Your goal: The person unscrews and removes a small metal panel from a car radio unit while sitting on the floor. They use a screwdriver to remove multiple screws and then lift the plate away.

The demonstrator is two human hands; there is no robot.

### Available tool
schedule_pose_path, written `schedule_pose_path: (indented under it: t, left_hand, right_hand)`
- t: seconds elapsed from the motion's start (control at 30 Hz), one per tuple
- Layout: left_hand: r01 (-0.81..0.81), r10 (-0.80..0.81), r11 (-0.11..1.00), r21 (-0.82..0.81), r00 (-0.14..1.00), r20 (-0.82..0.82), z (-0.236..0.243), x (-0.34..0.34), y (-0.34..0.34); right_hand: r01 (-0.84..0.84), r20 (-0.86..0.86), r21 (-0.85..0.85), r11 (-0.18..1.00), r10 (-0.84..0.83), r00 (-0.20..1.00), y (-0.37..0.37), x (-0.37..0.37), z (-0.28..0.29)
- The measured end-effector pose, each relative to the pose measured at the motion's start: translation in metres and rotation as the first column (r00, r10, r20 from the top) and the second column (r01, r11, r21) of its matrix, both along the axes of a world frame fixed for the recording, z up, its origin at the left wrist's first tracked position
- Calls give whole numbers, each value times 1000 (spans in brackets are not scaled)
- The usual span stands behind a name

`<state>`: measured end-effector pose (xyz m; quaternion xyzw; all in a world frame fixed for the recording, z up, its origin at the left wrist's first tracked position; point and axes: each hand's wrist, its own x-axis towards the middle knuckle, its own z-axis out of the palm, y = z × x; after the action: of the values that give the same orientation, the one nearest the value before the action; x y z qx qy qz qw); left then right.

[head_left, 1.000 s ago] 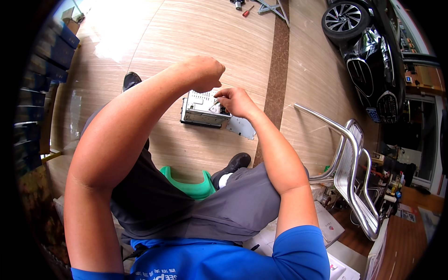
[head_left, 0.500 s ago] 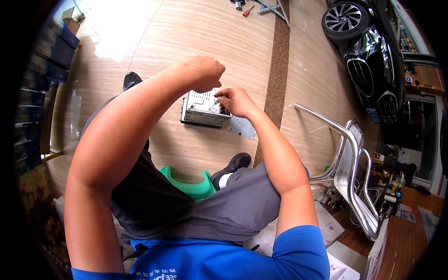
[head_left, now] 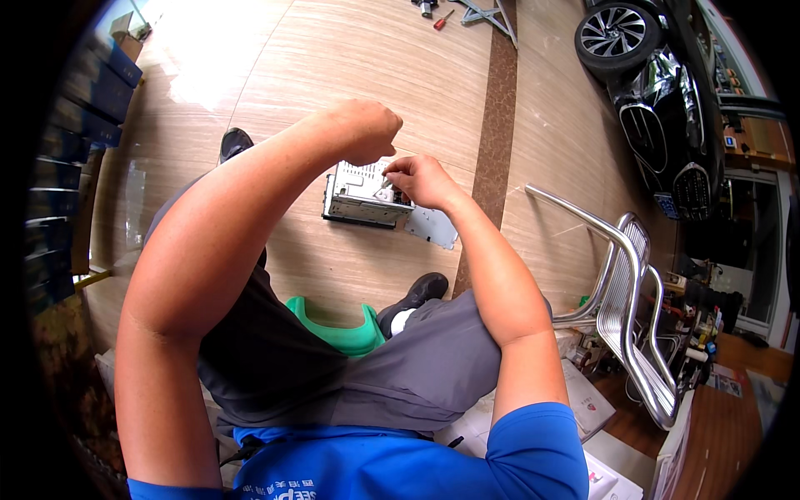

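Observation:
On the floor ahead of me stands a silver metal box [head_left: 358, 185] with slots in its top and a dark lower edge; it looks like a car stereo. My left hand [head_left: 367, 133] is closed in a fist at its far side, and whatever the fingers hold is hidden. Thumb and fingers of my right hand [head_left: 422, 182] are pinched together over the box's right end, by some open inner parts. What they pinch is too small to name. A thin grey metal plate [head_left: 433, 227] lies flat beside the box's right end.
A green plastic stool [head_left: 342, 336] is between my legs. To the right is a tubular metal chair [head_left: 627, 283], with a black car [head_left: 667, 125] beyond. A red-handled screwdriver [head_left: 442, 22] and a scissor jack [head_left: 483, 12] lie far off. Blue boxes [head_left: 104, 87] line the left.
My right hand has shifted very slightly at the box's right end, still pinched. The left hand and the box look unmoved.

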<state>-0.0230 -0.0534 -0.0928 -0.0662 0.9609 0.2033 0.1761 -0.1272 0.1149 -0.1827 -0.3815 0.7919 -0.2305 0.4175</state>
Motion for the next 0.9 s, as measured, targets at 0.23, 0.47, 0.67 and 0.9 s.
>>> schedule_pose_path:
  t: [0.23, 0.47, 0.67, 0.9]
  left_hand:
    - [1, -1, 1000, -1, 1000, 7, -1, 0, 0]
    - [4, -4, 1000, 3, 1000, -9, -2, 1, -1]
    - [12, -12, 1000, 0, 1000, -9, -2, 1, -1]
    - [16, -16, 1000, -5, 1000, -26, -3, 1, -1]
  right_hand:
    - [-43, -203, 15, 999, 45, 978, -1, 3, 2]
    - [-24, -74, 5, 1000, 24, 997, 1, -1, -2]
    - [-84, -67, -24, 996, 82, 994, 0, -2, -1]
    - [-29, -72, -47, 998, 25, 997, 1, -4, -5]
